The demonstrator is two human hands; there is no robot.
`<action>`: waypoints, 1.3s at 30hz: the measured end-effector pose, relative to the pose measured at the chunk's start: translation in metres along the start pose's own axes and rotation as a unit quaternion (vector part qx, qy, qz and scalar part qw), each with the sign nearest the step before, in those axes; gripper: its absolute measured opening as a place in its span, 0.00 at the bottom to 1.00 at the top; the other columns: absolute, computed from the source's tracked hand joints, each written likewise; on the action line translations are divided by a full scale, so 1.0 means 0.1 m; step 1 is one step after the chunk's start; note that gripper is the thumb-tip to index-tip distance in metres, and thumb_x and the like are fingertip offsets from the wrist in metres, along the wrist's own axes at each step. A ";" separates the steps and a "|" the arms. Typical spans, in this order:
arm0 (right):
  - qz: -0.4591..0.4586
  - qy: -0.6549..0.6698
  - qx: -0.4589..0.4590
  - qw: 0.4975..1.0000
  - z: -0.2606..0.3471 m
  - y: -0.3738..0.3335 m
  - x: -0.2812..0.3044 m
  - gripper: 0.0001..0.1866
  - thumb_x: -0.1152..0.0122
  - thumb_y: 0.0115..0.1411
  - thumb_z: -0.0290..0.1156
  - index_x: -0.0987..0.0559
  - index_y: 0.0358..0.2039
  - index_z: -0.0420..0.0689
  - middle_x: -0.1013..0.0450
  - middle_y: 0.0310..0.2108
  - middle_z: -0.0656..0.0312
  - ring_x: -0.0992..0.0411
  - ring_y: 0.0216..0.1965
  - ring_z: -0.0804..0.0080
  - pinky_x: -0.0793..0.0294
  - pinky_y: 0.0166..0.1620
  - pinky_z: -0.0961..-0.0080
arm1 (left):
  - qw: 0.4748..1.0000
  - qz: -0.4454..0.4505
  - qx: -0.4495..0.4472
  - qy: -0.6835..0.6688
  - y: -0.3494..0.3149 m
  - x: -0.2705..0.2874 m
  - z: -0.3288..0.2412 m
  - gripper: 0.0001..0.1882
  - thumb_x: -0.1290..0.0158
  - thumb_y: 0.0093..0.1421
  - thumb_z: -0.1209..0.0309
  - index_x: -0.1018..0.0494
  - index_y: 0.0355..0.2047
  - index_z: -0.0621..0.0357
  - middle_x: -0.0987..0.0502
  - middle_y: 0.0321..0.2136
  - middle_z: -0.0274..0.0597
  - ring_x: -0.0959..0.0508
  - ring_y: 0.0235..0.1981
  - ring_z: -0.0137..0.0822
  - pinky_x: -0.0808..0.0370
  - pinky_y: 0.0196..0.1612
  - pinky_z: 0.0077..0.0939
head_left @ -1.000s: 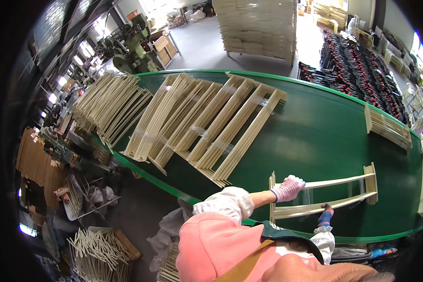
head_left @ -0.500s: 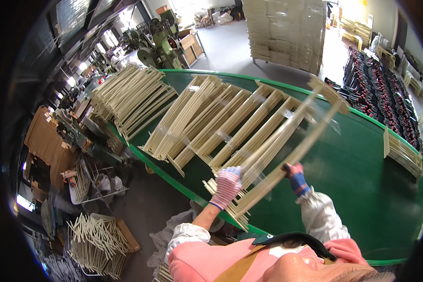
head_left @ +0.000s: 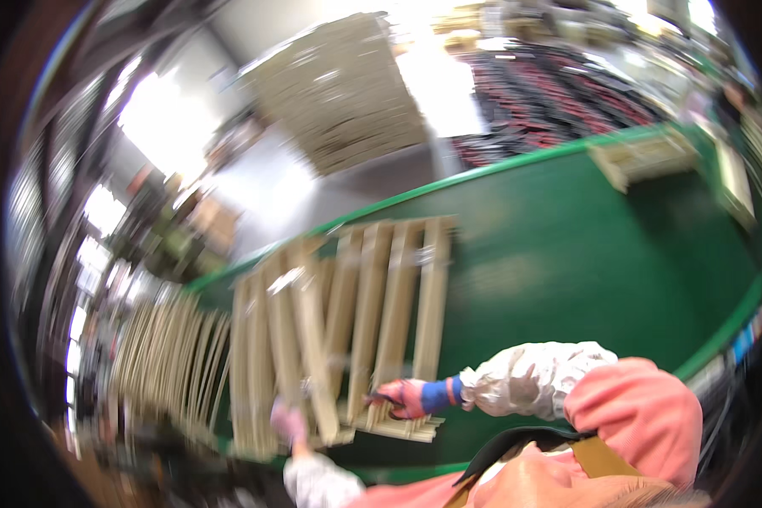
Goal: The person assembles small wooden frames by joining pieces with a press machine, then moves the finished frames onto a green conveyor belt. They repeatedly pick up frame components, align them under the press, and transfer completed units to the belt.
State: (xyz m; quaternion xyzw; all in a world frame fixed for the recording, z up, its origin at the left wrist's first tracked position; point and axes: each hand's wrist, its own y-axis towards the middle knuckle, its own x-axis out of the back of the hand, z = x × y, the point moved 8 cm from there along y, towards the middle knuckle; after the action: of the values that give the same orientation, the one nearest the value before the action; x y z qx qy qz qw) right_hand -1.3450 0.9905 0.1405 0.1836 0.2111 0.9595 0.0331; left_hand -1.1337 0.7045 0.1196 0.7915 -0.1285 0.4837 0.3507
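Observation:
Long cream-coloured bars, strapped into bundles with clear tape (head_left: 385,305), lie side by side on a green table. One taped bundle (head_left: 315,343) rests slantwise against or over its neighbours. My left hand (head_left: 289,422), in a pale pink glove, is at the near ends of the left bundles. Motion smears its fingers. My right hand (head_left: 405,398), in a pink and blue glove, is over the near ends of the right bundles. Its fingers are drawn together, with something dark at the tips that I cannot make out.
Curved cream tubes (head_left: 169,351) lie in a pile at the left. The green table (head_left: 559,262) extends to the right, with a short cream frame bundle (head_left: 645,159) near its far edge. Beyond stand a tall wrapped stack (head_left: 334,93) and rows of black and red parts (head_left: 550,97).
My view has swung right. The raised frame bundle no longer spans between my hands. My left hand has left its end; my right hand has come down over the near ends of the bundles.

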 end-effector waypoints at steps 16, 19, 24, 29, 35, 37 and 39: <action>-0.500 -0.406 -0.614 0.456 -1.92 -4.88 5.38 0.29 0.45 0.48 0.39 0.32 0.53 0.48 0.40 0.56 0.53 0.40 0.57 0.56 0.38 0.57 0.59 | 0.937 0.303 -0.171 -0.033 -1.65 -3.73 -6.64 0.37 0.56 0.59 0.52 0.44 0.62 0.65 0.45 0.63 0.54 0.47 0.66 0.50 0.54 0.67 0.47; -0.524 -0.514 -0.601 0.318 -1.58 -5.56 6.41 0.35 0.44 0.51 0.44 0.37 0.60 0.49 0.50 0.66 0.53 0.47 0.63 0.49 0.43 0.61 0.49 | 0.913 0.343 -0.212 0.065 -1.69 -4.34 -7.17 0.37 0.67 0.64 0.50 0.49 0.66 0.63 0.55 0.68 0.55 0.60 0.69 0.54 0.69 0.67 0.55; -0.477 -0.673 -0.507 0.250 -1.40 -6.32 7.25 0.33 0.47 0.56 0.45 0.35 0.60 0.44 0.46 0.65 0.51 0.44 0.62 0.49 0.42 0.60 0.51 | 0.917 0.277 -0.279 0.062 -1.60 -4.68 -7.52 0.34 0.66 0.65 0.53 0.47 0.65 0.62 0.55 0.68 0.53 0.58 0.70 0.49 0.67 0.68 0.54; -0.373 -0.504 -0.582 0.518 -2.67 -5.52 7.87 0.25 0.52 0.57 0.54 0.25 0.51 0.56 0.29 0.51 0.50 0.31 0.53 0.53 0.34 0.56 0.60 | 0.917 0.284 -0.270 0.073 -1.62 -4.71 -7.52 0.34 0.65 0.65 0.53 0.48 0.65 0.62 0.56 0.68 0.53 0.59 0.70 0.48 0.67 0.68 0.52; -0.299 -0.627 -0.512 0.506 -2.92 -4.85 7.33 0.17 0.45 0.53 0.47 0.23 0.34 0.48 0.25 0.36 0.61 0.32 0.44 0.62 0.37 0.50 0.61 | 0.935 0.226 -0.271 0.044 -1.61 -4.72 -7.49 0.32 0.63 0.65 0.57 0.46 0.64 0.65 0.52 0.67 0.53 0.55 0.69 0.45 0.64 0.69 0.47; -0.313 -0.637 -0.481 0.514 -2.79 -4.83 6.87 0.16 0.43 0.50 0.45 0.23 0.32 0.47 0.25 0.35 0.60 0.32 0.44 0.61 0.37 0.50 0.60 | 0.952 0.157 -0.240 -0.105 -1.58 -4.59 -7.43 0.30 0.58 0.64 0.62 0.44 0.62 0.70 0.46 0.65 0.57 0.49 0.67 0.47 0.59 0.69 0.44; -0.332 -0.620 -0.435 0.562 -2.66 -4.89 6.26 0.21 0.42 0.51 0.44 0.24 0.40 0.43 0.27 0.43 0.54 0.34 0.52 0.53 0.39 0.57 0.53 | 0.942 0.139 -0.192 -0.237 -1.55 -4.48 -7.31 0.29 0.57 0.64 0.64 0.42 0.60 0.72 0.42 0.62 0.59 0.43 0.65 0.51 0.54 0.67 0.44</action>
State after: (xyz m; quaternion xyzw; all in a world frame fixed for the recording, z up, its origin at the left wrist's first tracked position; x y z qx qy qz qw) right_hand -2.0314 1.4188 -0.0759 0.6133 -0.2587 0.5063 0.5483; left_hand -1.7666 1.2520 -0.1218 0.7752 -0.4073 0.2925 0.3843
